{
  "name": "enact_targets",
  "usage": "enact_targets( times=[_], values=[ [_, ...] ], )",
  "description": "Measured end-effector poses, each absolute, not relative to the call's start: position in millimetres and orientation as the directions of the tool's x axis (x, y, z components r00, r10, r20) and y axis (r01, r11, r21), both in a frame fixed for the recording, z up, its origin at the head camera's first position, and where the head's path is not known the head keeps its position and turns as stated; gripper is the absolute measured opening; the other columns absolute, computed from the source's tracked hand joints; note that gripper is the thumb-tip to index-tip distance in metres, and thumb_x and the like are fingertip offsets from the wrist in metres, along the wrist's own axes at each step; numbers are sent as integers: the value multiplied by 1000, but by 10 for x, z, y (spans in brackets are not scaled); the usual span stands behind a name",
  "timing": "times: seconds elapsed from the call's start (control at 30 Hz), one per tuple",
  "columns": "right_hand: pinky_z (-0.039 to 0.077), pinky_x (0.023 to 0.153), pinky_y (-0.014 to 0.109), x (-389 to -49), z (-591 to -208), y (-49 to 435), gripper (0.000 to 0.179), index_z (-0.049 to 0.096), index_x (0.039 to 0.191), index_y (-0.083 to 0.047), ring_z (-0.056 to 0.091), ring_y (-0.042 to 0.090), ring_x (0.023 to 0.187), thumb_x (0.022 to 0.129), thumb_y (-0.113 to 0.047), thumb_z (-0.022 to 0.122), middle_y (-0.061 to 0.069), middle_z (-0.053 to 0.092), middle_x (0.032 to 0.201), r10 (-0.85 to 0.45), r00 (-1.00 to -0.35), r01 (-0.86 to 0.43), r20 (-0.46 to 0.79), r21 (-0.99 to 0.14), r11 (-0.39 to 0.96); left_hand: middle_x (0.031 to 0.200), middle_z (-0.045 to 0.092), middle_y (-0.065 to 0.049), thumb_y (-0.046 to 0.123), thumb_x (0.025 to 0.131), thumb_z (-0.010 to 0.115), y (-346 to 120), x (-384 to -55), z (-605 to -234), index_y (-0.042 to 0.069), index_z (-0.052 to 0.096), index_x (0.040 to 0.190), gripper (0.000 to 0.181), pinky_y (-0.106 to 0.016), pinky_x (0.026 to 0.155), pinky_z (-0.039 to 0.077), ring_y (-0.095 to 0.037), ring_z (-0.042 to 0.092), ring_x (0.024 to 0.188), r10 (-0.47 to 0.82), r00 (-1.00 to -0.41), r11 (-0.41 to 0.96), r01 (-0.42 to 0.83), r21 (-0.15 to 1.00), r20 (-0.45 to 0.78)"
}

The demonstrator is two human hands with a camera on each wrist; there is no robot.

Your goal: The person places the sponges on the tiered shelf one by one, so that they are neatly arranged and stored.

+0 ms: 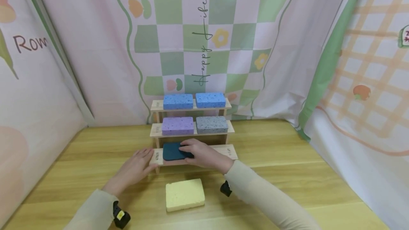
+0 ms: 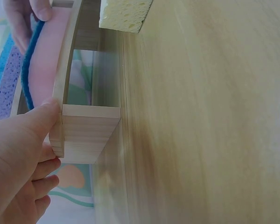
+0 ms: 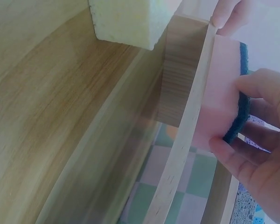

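A three-tier wooden stand [image 1: 227,149] is on the table. On its lowest tier lies a pink scouring sponge [image 3: 218,88] with its dark green scrubbing side up. My right hand [image 1: 206,155] grips the sponge's right end, thumb at the front and fingertips over the edge in the right wrist view. My left hand [image 1: 135,168] holds the left end of the lowest tier, its thumb [image 2: 45,112] on the front edge and its fingers below. A pale yellow sponge [image 1: 185,195] lies on the table before the stand.
Two blue sponges [image 1: 178,101] rest on the top tier. The middle tier carries a purple sponge [image 1: 177,126] and a grey sponge [image 1: 212,125]. Behind the stand hangs a checkered curtain [image 1: 195,38], and printed cloths enclose both sides of the wooden table [image 1: 274,159].
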State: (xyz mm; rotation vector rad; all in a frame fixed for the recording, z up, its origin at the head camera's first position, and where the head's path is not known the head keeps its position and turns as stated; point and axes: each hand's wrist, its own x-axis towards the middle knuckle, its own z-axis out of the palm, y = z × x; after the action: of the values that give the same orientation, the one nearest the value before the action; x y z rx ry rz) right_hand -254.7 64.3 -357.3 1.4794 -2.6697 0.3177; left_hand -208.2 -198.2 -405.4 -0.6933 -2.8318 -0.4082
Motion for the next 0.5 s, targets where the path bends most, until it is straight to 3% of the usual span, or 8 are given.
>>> enact_targets(
  times=[0.5],
  values=[
    [43,94,30,-2560,-3579,646,40,56,125,-2,45,24,119,88,-15,64,13,49,129,-829,-535,-842,162,-179,509,133,42,-28,34,95,51,-1977,-2074,-4020,-12,44,129,57,-52,104,25,-43,36,123,424,-877,858,469,208,226]
  ],
)
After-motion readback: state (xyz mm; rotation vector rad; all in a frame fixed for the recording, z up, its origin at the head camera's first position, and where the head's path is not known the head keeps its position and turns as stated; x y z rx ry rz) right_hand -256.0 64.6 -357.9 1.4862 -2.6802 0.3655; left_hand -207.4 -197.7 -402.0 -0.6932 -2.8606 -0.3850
